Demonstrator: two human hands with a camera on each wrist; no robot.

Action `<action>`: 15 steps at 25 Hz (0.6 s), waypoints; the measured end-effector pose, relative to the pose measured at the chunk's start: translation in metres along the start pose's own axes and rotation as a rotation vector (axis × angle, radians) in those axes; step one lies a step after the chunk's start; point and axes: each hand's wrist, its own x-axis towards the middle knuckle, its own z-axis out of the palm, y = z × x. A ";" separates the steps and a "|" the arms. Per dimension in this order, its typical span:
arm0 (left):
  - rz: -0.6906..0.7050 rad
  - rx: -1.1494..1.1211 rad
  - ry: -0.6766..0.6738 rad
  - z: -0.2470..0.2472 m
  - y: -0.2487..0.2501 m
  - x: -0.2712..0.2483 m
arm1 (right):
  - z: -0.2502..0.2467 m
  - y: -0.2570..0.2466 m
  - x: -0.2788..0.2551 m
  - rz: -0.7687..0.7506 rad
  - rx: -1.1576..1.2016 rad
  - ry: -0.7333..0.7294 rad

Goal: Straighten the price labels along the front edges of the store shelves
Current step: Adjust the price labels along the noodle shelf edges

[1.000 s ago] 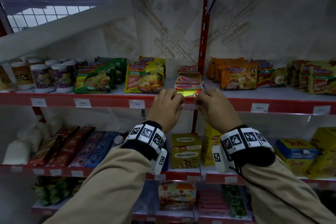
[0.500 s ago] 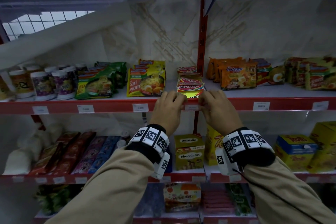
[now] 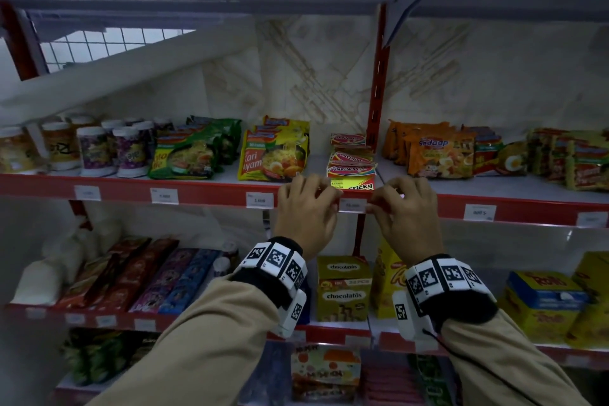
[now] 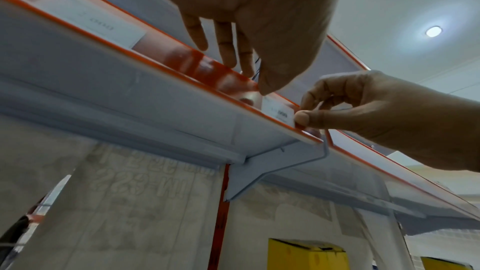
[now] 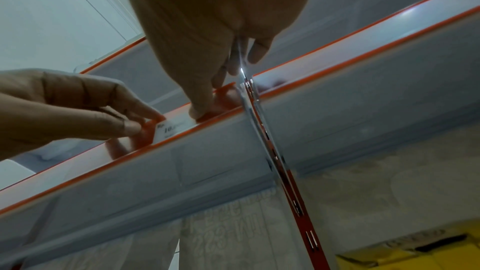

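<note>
Head view shows both arms raised to the red front rail (image 3: 204, 196) of the middle shelf, wrists below the fingers, each sleeve ending in a black band with square markers. The left hand (image 3: 304, 212) sits just left of a white price label (image 3: 352, 205) in that rail, the right hand (image 3: 407, 212) just right of it, and both sets of fingers are curled. From the left wrist camera the right hand's thumb and forefinger pinch the label's right edge (image 4: 281, 114), while the left thumb tip (image 4: 267, 87) presses on the clear rail cover just beside the label's left edge. From the right wrist camera the left hand's fingertips (image 5: 153, 116) touch the label's left end (image 5: 170, 128); whether they grip it or only press, I cannot tell.

Along this rail I count six labels: three to the left of the hands, the one between them, and two to the right. The printing on most is too blurred to read. On the shelf above the label lie three stacked sticky-note packs (image 3: 352, 165), the front one partly covered by the fingers. The shelf overhead is cut off at the frame's top.
</note>
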 end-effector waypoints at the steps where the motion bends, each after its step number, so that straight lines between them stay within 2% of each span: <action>1: -0.033 0.000 -0.006 0.002 0.004 0.001 | 0.001 0.005 0.000 0.002 -0.012 0.000; 5: -0.072 -0.005 -0.049 0.009 0.038 0.005 | -0.005 0.031 -0.001 -0.037 -0.018 -0.030; 10: -0.065 -0.011 -0.066 0.025 0.096 0.013 | -0.025 0.076 -0.010 0.036 0.001 -0.042; 15: -0.186 0.042 -0.097 0.038 0.124 0.012 | -0.033 0.103 -0.016 0.026 0.098 -0.061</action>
